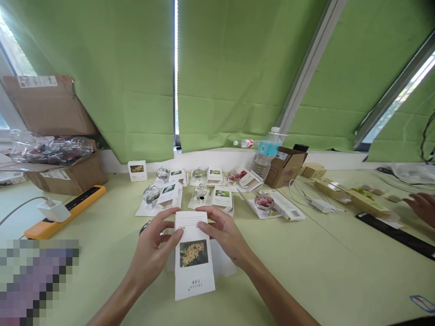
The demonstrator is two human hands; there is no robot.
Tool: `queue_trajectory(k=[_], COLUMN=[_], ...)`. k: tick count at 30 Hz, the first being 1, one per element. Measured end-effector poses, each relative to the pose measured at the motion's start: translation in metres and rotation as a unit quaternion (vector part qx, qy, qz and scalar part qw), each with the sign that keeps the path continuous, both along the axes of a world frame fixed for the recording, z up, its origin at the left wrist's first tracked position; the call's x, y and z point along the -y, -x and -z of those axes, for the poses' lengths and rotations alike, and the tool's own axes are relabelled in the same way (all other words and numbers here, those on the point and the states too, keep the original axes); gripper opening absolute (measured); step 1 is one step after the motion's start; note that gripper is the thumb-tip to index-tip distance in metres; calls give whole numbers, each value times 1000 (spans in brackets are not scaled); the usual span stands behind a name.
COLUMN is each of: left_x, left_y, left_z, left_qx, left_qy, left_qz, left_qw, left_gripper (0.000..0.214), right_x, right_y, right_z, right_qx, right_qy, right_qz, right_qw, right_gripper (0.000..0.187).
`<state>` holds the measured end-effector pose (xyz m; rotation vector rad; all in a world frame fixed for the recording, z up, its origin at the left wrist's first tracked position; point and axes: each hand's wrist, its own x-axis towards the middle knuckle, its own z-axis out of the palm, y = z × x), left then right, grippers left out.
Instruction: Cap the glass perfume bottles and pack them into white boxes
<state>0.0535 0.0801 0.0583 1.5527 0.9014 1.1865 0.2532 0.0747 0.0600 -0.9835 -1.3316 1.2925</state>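
Between my two hands is a white card box (195,283) with a photo of yellow flowers, its printing upside down to me. My left hand (158,244) grips its left edge near the far end, thumb on top. On the right edge, my right hand (226,233) pinches it with thumb and fingers. A pale sheet (222,260) lies partly hidden under the box. Behind my left hand shows part of a round glass object (145,226). Farther back are several glass ornaments, such as a clear one (151,194) and a pink-filled one (264,202), beside opened white boxes (222,198).
An orange power strip (86,203) with a white plug lies at left, before cardboard boxes (68,174). A large water bottle (267,156) stands by a brown carton (285,167). A charger (322,205) with cable lies right, near another person's hand (423,206).
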Motion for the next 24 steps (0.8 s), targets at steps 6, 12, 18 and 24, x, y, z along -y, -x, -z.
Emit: queue_trajectory(k=[6,12,18,24], left_x=[-2,-2,-2,-2], left_y=[1,2,0,0], left_z=[1,4,4,3], left_qx=[-4,-22,-13,-11], left_qy=[-3,-8,-13,-14], left_qz=[-1,-2,-9,-14], left_qw=[1000,1000,1000,1000], left_gripper=[43,44,40,37], right_x=[1,0,1,0], right_y=[-5,-5,-5,-6], right_z=[-6,-7,-6,-4], right_qx=[17,18,13,18], right_qy=[3,9,9,6], right_qz=[-45,-53,-55,-51], right_qw=[999,998,998,998], right_gripper=[37,37,37,38])
